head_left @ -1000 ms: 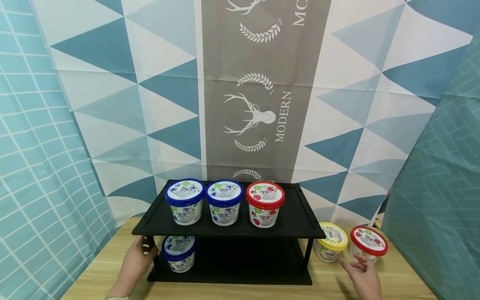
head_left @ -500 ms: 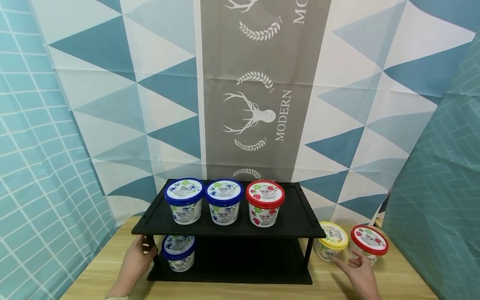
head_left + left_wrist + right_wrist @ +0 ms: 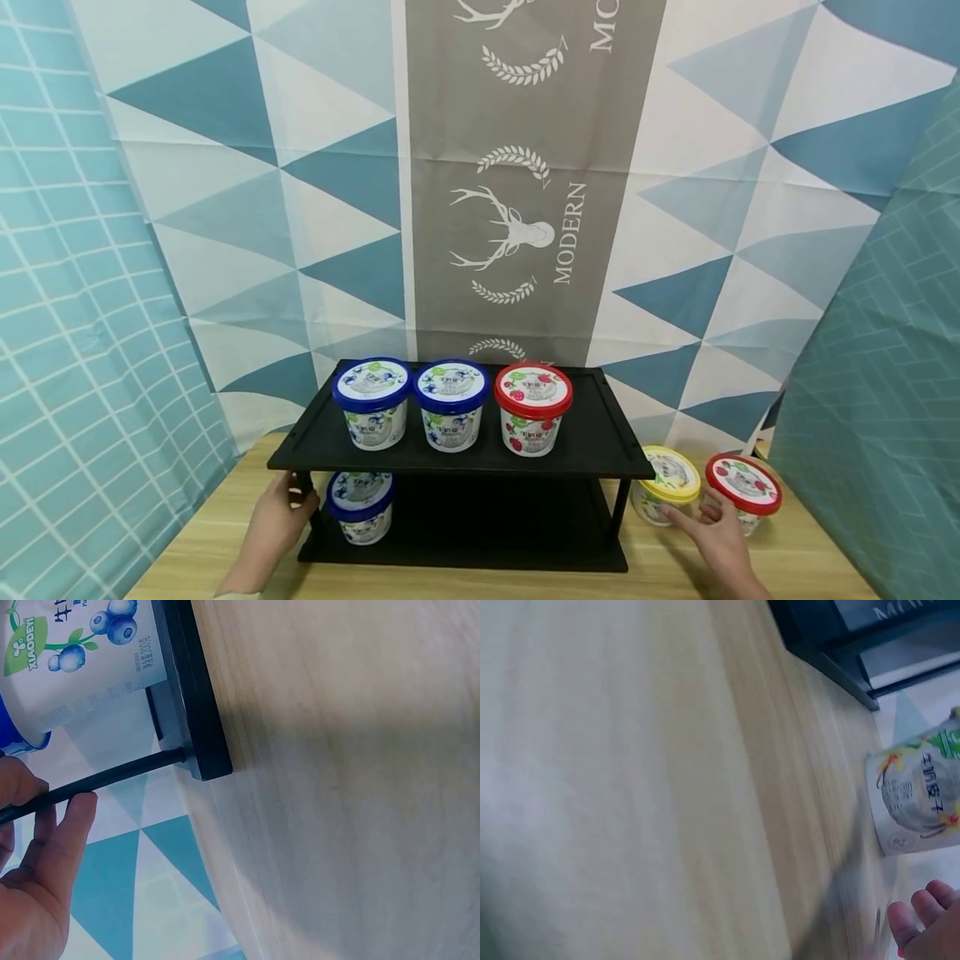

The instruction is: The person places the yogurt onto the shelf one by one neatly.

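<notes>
Wood table [image 3: 450, 583], black rack [image 3: 510, 521] on it, yellow tub [image 3: 670, 475] standing between rack and red tub [image 3: 744, 483], right hand [image 3: 716, 537] held wide at the yellow tub's front, contact unclear, left hand [image 3: 279, 515] gripping the left post [image 3: 112, 778].

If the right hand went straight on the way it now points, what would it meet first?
Most likely the yellow-lidded tub, just ahead of the right hand; depth is unclear, so the thumb may be touching it.
</notes>
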Available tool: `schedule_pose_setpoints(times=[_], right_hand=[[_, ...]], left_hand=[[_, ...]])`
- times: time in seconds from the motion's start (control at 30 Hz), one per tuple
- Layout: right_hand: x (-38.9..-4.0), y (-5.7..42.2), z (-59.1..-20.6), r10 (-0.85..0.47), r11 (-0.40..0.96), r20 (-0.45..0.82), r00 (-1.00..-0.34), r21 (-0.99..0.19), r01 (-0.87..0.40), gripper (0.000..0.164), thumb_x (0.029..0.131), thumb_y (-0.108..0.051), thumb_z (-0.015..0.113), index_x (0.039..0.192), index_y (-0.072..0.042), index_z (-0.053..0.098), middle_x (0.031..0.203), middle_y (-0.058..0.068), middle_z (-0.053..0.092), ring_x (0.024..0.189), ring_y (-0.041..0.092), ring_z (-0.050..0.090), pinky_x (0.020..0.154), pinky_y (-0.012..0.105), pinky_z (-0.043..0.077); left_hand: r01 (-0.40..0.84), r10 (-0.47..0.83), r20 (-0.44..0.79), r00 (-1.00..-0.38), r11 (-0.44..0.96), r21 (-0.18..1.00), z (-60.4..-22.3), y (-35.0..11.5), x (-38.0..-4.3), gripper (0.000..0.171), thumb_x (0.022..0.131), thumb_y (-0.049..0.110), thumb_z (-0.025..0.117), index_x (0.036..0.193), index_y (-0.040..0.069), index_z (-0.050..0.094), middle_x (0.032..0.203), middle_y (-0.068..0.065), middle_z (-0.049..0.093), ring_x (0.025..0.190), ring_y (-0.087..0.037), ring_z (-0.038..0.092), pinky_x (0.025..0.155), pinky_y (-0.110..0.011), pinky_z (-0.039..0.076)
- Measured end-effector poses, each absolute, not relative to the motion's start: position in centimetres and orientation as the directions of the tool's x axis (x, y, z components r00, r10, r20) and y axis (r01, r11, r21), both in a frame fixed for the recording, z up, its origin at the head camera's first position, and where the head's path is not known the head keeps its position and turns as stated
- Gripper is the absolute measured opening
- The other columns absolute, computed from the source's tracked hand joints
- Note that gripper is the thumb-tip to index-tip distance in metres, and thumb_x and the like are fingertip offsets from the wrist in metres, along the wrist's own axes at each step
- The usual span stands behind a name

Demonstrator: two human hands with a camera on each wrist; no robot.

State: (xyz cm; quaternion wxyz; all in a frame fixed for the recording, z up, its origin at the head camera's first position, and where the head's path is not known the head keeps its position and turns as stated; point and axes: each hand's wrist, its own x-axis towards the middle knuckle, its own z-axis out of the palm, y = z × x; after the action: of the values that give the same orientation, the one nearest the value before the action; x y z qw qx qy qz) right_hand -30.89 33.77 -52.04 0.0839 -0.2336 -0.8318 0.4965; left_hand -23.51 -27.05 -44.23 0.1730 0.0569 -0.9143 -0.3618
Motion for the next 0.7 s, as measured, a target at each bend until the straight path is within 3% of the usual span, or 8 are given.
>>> schedule_pose_setpoints(times=[0.47,0.7], right_hand=[[-31.2,33.5,-51.9,0.435,0.382,-0.091,-0.896,-0.882,0.275,0.131,0.051,-0.058,0.074,0.141,-0.005,-0.005,0.139,0.031,0.013,0.121,0.048,0.023,0.098,0.057,0.030],[-29.1,31.2,-48.3,0.319,0.442,-0.025,-0.947,-0.880,0.172,0.114,0.062,-0.050,0.073,0.141,-0.001,0.006,0.136,0.030,0.024,0.121,0.047,0.027,0.099,0.057,0.029]], left_hand=[[0.016,-0.238,0.278,-0.931,0.732,0.681,-44.3,-26.8,-23.7,0.046,0.079,0.007,0.053,0.122,0.000,0.038,0.101,-0.023,0.054,0.085,-0.032,0.058,0.065,-0.036,0.052],[0.025,-0.232,0.287,-0.930,0.736,0.676,-44.5,-27.0,-23.5,0.045,0.080,0.007,0.054,0.122,-0.001,0.039,0.099,-0.023,0.054,0.084,-0.032,0.059,0.064,-0.035,0.052]])
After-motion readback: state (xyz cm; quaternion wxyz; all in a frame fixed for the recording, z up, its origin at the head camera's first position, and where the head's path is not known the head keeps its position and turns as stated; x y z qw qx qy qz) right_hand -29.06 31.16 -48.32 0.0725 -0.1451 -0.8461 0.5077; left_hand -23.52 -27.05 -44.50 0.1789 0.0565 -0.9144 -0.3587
